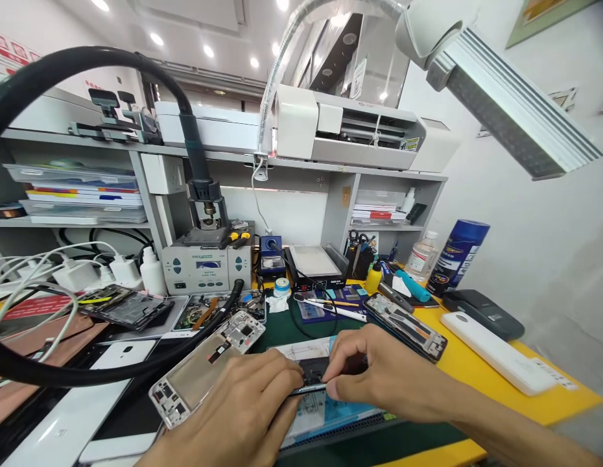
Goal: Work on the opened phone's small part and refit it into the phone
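My left hand (243,405) and my right hand (379,376) meet over an opened phone (308,375) lying on a blue pad (340,412) at the near middle of the bench. Both hands have their fingers curled and pinched on the phone's dark inner part and its edge. The fingertips cover most of that part. Just left of my left hand lies a bare phone frame with circuit boards (204,366), tilted diagonally. Another opened phone frame (406,326) lies right of my right hand on the yellow surface.
A thick black hose (111,370) loops across the left from the hot-air station (207,266). Chargers and white cables (63,272), a disassembled phone (124,306), tweezers and tools (331,306), a blue spray can (457,256), a white case (496,353) and an overhead lamp (506,104) surround the work spot.
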Tool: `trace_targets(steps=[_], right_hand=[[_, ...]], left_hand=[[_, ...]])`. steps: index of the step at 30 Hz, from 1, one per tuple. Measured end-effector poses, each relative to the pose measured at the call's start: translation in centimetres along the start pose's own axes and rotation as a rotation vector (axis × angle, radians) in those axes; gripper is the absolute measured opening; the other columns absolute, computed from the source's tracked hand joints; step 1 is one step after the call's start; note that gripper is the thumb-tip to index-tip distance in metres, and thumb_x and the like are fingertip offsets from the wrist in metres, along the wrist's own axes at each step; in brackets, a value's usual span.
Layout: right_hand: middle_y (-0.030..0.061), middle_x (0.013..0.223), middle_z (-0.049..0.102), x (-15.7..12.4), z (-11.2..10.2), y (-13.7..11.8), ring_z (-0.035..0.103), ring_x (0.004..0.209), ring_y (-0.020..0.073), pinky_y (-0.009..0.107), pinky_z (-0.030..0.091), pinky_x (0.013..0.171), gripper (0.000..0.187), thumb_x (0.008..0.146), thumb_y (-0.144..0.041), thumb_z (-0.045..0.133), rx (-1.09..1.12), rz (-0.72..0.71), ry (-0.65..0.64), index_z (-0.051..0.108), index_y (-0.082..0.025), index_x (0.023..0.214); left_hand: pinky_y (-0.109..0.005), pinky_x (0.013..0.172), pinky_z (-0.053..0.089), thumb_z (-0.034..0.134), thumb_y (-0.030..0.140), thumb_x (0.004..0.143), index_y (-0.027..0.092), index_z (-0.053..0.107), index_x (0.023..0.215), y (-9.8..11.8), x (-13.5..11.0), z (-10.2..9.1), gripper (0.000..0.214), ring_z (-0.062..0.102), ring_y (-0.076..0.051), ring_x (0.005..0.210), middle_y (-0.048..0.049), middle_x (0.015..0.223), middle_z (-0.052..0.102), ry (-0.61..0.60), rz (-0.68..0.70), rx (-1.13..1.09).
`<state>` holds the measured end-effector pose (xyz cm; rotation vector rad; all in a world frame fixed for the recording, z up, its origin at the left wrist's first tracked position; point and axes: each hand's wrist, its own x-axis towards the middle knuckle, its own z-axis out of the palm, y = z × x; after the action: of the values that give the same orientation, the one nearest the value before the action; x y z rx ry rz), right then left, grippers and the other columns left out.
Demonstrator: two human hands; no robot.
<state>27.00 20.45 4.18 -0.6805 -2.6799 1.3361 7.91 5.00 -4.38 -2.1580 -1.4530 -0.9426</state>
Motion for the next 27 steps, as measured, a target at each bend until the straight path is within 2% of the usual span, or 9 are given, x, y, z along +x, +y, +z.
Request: trace_targets(steps=[3, 7, 14, 17, 20, 24, 27], right_hand=[[0.0012, 0.088, 0.074, -0.3, 0.6, 0.5, 0.066, 0.079, 0.0173, 0.027, 0.047, 0.068, 0.011, 0.084, -0.019, 0.075, -0.034, -0.077, 0.047, 0.086, -0.02, 0.08], [0.0012, 0.094, 0.077, -0.9, 1.4, 1.5, 0.072, 0.087, 0.0187, 0.029, 0.052, 0.079, 0.007, 0.089, -0.023, 0.078, -0.106, -0.181, 0.106, 0.084, -0.023, 0.086], [0.0065, 0.096, 0.075, -1.5, 2.7, 3.0, 0.068, 0.09, 0.0212, 0.036, 0.048, 0.083, 0.016, 0.091, -0.011, 0.068, -0.25, -0.435, 0.238, 0.081, -0.019, 0.086], [0.0066, 0.096, 0.075, -1.2, 2.7, 3.6, 0.069, 0.09, 0.0211, 0.036, 0.049, 0.084, 0.015, 0.092, -0.011, 0.069, -0.278, -0.497, 0.244, 0.082, -0.018, 0.089], [0.0071, 0.097, 0.075, -1.0, 2.6, 4.2, 0.07, 0.091, 0.0213, 0.036, 0.051, 0.085, 0.014, 0.095, -0.012, 0.07, -0.298, -0.53, 0.234, 0.083, -0.018, 0.094], [0.0073, 0.097, 0.075, -0.9, 2.7, 4.8, 0.069, 0.091, 0.0216, 0.035, 0.053, 0.082, 0.016, 0.099, -0.013, 0.067, -0.316, -0.551, 0.234, 0.082, -0.018, 0.098], [0.0069, 0.096, 0.075, -0.7, 3.0, 5.2, 0.069, 0.09, 0.022, 0.036, 0.052, 0.081, 0.017, 0.1, -0.013, 0.066, -0.322, -0.567, 0.243, 0.081, -0.019, 0.098]], left_hand=[[-0.033, 0.063, 0.054, 0.053, 0.008, 0.103, 0.018, 0.063, 0.11, -0.2, 0.2, -0.2, 0.015, 0.077, -0.021, 0.085, -0.005, 0.099, 0.079, 0.007, 0.077, 0.05], [-0.036, 0.077, 0.062, 0.053, 0.002, 0.098, 0.013, 0.067, 0.11, -0.5, 0.3, -0.4, 0.021, 0.078, -0.025, 0.095, -0.0082, 0.108, 0.082, 0.008, 0.202, 0.128], [-0.038, 0.083, 0.064, 0.044, 0.008, 0.103, 0.015, 0.071, 0.111, -0.5, 0.2, -0.5, 0.029, 0.078, -0.027, 0.099, -0.0077, 0.116, 0.083, -0.001, 0.281, 0.212], [-0.038, 0.082, 0.065, 0.051, 0.007, 0.101, 0.015, 0.07, 0.111, -0.6, 0.5, -0.4, 0.023, 0.077, -0.027, 0.1, -0.008, 0.112, 0.082, -0.01, 0.226, 0.196], [-0.045, 0.085, 0.067, 0.062, 0.014, 0.098, 0.017, 0.067, 0.119, -0.7, 0.5, -0.5, 0.022, 0.075, -0.031, 0.107, -0.0098, 0.116, 0.079, -0.049, 0.093, 0.158], [-0.059, 0.098, 0.064, 0.075, 0.028, 0.091, 0.022, 0.062, 0.133, -1.1, 0.0, -0.7, 0.045, 0.071, -0.036, 0.117, -0.0113, 0.128, 0.073, -0.14, -0.123, 0.106], [-0.063, 0.101, 0.062, 0.082, 0.037, 0.086, 0.025, 0.056, 0.141, -1.3, -0.2, -1.2, 0.062, 0.071, -0.037, 0.12, -0.0115, 0.134, 0.07, -0.203, -0.235, 0.078]])
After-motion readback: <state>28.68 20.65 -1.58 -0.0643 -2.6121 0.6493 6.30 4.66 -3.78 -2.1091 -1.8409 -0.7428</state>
